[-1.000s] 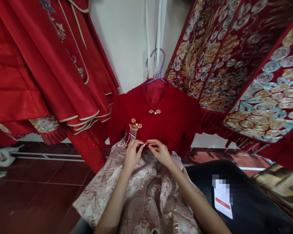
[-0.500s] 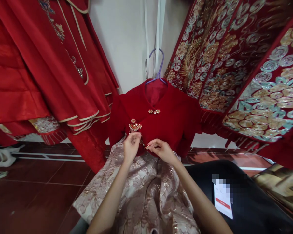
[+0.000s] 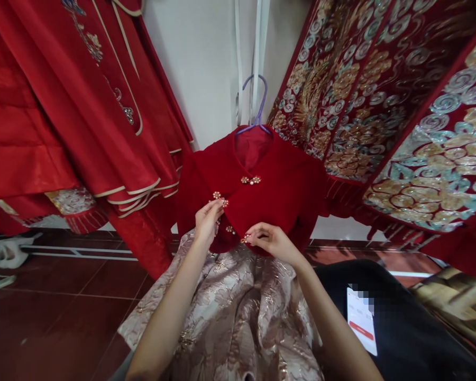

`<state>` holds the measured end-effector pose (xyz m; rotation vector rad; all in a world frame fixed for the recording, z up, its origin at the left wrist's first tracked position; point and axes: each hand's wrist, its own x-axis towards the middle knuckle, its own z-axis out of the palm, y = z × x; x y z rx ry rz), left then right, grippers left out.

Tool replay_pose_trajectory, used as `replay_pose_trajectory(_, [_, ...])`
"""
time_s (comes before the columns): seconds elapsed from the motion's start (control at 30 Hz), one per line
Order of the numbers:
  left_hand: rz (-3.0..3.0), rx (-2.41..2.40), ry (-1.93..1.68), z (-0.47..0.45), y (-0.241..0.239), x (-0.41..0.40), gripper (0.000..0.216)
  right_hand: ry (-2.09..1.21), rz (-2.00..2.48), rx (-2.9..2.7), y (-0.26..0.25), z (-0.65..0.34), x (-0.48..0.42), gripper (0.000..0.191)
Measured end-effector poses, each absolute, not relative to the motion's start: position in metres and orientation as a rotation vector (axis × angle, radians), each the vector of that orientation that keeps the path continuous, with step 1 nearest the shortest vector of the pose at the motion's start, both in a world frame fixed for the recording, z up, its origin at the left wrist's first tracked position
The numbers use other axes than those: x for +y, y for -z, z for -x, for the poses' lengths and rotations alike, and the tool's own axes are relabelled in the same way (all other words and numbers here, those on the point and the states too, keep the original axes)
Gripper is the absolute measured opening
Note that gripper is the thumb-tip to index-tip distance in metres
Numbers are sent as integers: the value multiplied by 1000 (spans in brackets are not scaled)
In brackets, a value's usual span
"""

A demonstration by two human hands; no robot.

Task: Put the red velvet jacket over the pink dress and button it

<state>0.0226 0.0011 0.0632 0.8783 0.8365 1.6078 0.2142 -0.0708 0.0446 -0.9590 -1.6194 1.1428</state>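
Red velvet jacket (image 3: pixel 277 196) hangs from a lilac hanger (image 3: pixel 256 100) against a white wall (image 3: pixel 206 63), in the middle of the scene and at the far end of both arms. White straps (image 3: pixel 257 42) run down the wall behind the hook.

The left hand (image 3: pixel 207 221) is raised to the jacket's front flap, its fingertips pressed together on a gold clasp (image 3: pixel 220 198) set with pearls. The right hand (image 3: pixel 273 242) sits lower and to the right, at the hem, with thumb and forefinger pinching a small clasp (image 3: pixel 246 238). Between the two hands another bead fastening (image 3: pixel 230 229) shows on the velvet, and a collar clasp (image 3: pixel 250 180) closes the neck above.

Below the jacket a pale brocade skirt (image 3: pixel 238 307) with a gold floral weave spreads toward the near edge, under both forearms.

The floor (image 3: pixel 55 307) is dark red tile, with a light skirting band along the wall. Red satin robes (image 3: pixel 63 116) with cream piping hang on the left, their hems close to the jacket's sleeve. On the right hang heavy embroidered garments (image 3: pixel 381 106), worked in gold and silver swirls on dark red. Something white (image 3: pixel 8 251) lies on the tiles at the far left; what it is cannot be told.

At the near right a black fabric surface (image 3: pixel 412 328) carries a white card (image 3: pixel 360 320) with a red stripe, its top blurred.
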Motion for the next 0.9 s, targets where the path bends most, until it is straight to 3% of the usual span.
replay_pose_trajectory(0.17, [-849,857,-1661,-30,-65,2,29,-1146,970,-1625,-45,-215,-71,24])
replay_pose_trajectory(0.3, [-1026,896,-1476,-35,-73,-6,33,-1186,966,-1670,-54,-225,-73,23])
replay_pose_trajectory(0.5, [-1971,989,-1501,-49,-105,-9,32,-1409,968,-1848,-70,-250,-85,19])
replay_pose_trajectory(0.67, [-2729,1300,-1443,-53,-134,6,27,-1407,983,-1854,-79,-264,-93,14])
replay_pose_trajectory(0.9, [-3212,1161,-1146,-56,-160,30,22,-1374,1008,-1854,-87,-279,-96,13])
